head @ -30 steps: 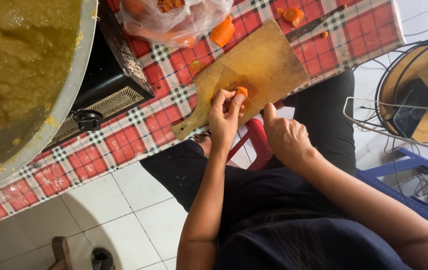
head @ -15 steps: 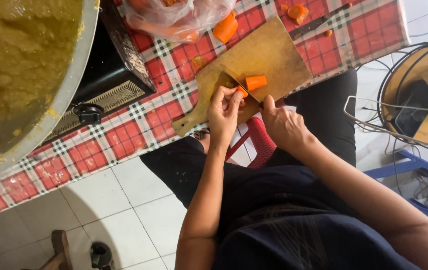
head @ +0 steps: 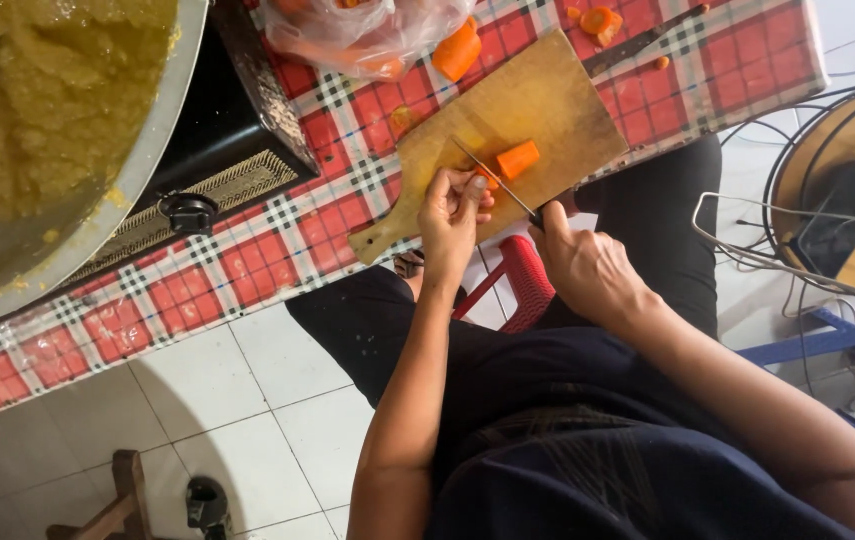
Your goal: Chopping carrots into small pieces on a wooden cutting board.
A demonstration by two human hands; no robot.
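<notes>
Lap: the person sits close up to the counter [head: 247, 270], dark clothes filling the low part of the view, a red stool [head: 522, 285] between the knees.
Right hand [head: 587, 265]: just off the counter's near edge, grip clamped on the handle of a knife [head: 502, 185].
Knife: thin blade angled out across the cutting board [head: 557, 110], its tip up toward the board's middle, edge set between the two carrot bits.
Left hand [head: 452, 215]: on the board's near edge, fingers bunched together and pinching a small carrot end [head: 484, 177] down against the wood.
Carrot piece [head: 517, 160]: orange chunk lying on the board just past the blade, close beside the left fingertips, apart from them.
Cutting board: pale wood with a stubby handle, lying skewed near the counter's right end, handle poking over the near edge.
Counter: covered in a red checked cloth.
Stove [head: 217, 160]: black burner unit left of the board, knob facing the near edge.
Bowl [head: 137, 170]: big and pale, at the counter's left end, holding a yellow-green mash.
Far edge: a clear bag [head: 367, 30] with orange bits inside, one loose carrot chunk [head: 457, 50] beside it, and slices [head: 597, 20] toward the far right corner.
Floor: white tiles; a wire fan guard [head: 827, 200] to the right.
</notes>
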